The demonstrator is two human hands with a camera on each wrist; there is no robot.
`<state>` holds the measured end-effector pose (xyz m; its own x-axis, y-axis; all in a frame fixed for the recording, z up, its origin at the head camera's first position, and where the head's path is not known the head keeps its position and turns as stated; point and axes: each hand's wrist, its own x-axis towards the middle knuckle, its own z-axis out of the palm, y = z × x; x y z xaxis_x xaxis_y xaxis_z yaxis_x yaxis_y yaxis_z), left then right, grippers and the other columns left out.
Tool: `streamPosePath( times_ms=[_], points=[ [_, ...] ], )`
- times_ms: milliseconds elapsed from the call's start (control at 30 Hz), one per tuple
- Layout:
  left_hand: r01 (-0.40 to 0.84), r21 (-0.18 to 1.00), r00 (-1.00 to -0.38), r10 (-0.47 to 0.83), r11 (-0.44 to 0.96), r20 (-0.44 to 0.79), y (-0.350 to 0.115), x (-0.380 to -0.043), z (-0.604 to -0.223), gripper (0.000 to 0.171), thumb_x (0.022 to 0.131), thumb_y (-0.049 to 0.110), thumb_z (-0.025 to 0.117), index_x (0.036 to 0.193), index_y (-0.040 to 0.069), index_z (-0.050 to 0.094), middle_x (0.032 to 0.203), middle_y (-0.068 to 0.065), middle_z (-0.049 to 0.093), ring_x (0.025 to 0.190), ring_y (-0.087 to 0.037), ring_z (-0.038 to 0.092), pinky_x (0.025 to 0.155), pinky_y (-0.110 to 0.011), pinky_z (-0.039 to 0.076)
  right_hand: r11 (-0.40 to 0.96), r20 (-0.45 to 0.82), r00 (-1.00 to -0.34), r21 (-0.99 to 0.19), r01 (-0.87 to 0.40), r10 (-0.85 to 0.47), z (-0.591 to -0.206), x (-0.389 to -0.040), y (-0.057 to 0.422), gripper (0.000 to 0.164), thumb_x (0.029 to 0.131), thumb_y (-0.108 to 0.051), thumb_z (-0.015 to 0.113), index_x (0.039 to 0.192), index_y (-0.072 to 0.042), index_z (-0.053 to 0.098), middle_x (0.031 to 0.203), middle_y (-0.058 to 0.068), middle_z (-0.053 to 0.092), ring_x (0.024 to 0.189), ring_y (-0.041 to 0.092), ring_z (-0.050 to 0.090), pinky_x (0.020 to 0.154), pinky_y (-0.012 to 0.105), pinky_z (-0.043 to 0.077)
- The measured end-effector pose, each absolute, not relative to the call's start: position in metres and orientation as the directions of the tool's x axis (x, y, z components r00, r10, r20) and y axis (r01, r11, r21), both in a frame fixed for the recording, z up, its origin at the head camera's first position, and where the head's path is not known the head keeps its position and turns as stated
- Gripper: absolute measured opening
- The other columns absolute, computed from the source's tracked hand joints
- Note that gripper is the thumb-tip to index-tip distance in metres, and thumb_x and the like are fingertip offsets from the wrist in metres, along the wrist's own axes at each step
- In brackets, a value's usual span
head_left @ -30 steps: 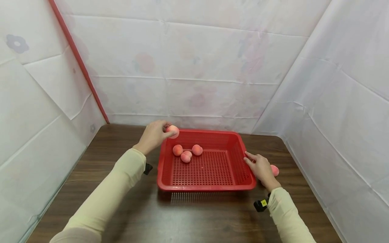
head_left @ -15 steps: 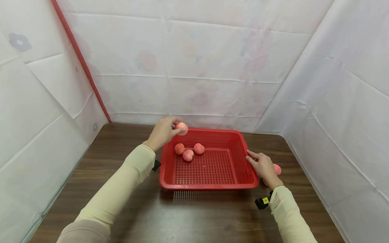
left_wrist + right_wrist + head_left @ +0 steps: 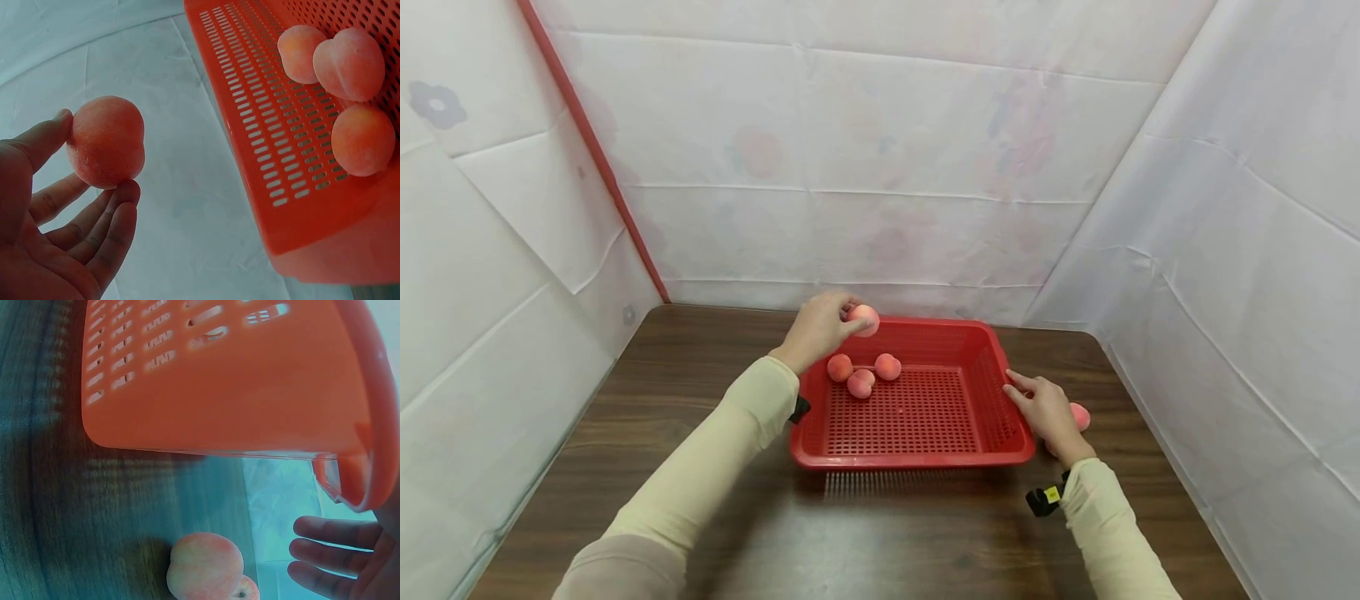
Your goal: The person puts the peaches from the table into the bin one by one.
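Observation:
My left hand pinches a peach between thumb and fingertips, above the back left rim of a red plastic basket. In the left wrist view the held peach hangs apart from the basket wall. Three more peaches lie together in the left back part of the basket, one a deeper orange peach. At the basket's right rim rests my right hand, with thumb and forefinger touching the edge. Its other fingers are straight and outside the basket wall, as the right wrist view shows.
On the dark wooden table, right of the basket, lie two peaches, a nearer peach and one partly hidden behind it. White patterned cloth encloses the table at the back and sides.
My left hand has carried its peach to the right, from the basket's back left corner along the back rim. My right hand and the peaches in the basket stay in place.

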<state>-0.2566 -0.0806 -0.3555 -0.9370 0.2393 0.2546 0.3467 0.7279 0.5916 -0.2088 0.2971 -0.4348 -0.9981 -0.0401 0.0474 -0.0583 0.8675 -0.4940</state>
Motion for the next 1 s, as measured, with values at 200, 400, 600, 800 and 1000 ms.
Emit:
streamPosePath(
  times_ms=[200,400,600,800,1000],
  points=[
    [0.339,0.593,-0.941,0.252,0.73,0.227,-0.074,-0.257,-0.363,0.035,0.09,0.035,0.069,0.114,0.01,0.069,0.109,-0.006,0.071,0.098,-0.025,0.062,0.089,-0.041,0.05,0.858,0.024,-0.999,-0.512,-0.038,-0.03,-0.439,-0.207,0.297,0.047,0.095,-0.032,0.062,0.138,-0.015,0.056,0.092,0.016,0.062,0.068,0.019,0.051,0.056,0.026,0.043],
    [0.331,0.591,-0.943,0.265,0.735,0.199,-0.064,-0.26,-0.368,0.033,0.09,0.035,0.069,0.114,0.012,0.068,0.11,-0.005,0.07,0.102,-0.026,0.062,0.09,-0.041,0.05,0.859,0.071,-0.997,-0.508,-0.068,-0.037,-0.438,-0.208,0.297,0.045,0.094,-0.03,0.063,0.136,-0.014,0.058,0.086,0.014,0.06,0.066,0.019,0.05,0.057,0.027,0.041],
    [0.33,0.618,-0.942,0.287,0.713,0.172,-0.053,-0.261,-0.377,0.036,0.09,0.038,0.068,0.114,0.011,0.067,0.105,-0.004,0.068,0.097,-0.022,0.061,0.086,-0.038,0.05,0.853,0.056,-0.998,-0.518,-0.065,-0.042,-0.438,-0.207,0.297,0.046,0.095,-0.03,0.063,0.138,-0.013,0.056,0.089,0.015,0.061,0.067,0.018,0.052,0.055,0.027,0.043],
    [0.286,0.662,-0.95,0.293,0.693,0.103,-0.041,-0.26,-0.386,0.04,0.091,0.034,0.069,0.123,0.01,0.064,0.119,-0.006,0.066,0.109,-0.023,0.061,0.093,-0.039,0.051,0.843,0.036,-0.999,-0.535,-0.051,-0.038,-0.433,-0.208,0.294,0.047,0.095,-0.03,0.063,0.138,-0.013,0.056,0.087,0.014,0.059,0.068,0.02,0.051,0.054,0.026,0.045],
    [0.249,0.683,-0.952,0.301,0.687,0.044,-0.027,-0.259,-0.395,0.044,0.092,0.03,0.068,0.129,0.009,0.061,0.126,-0.006,0.064,0.111,-0.021,0.062,0.092,-0.039,0.053,0.857,0.04,-0.998,-0.511,-0.062,-0.049,-0.43,-0.209,0.293,0.047,0.094,-0.03,0.063,0.137,-0.013,0.057,0.099,0.019,0.062,0.077,0.023,0.054,0.061,0.028,0.045]
  ],
)
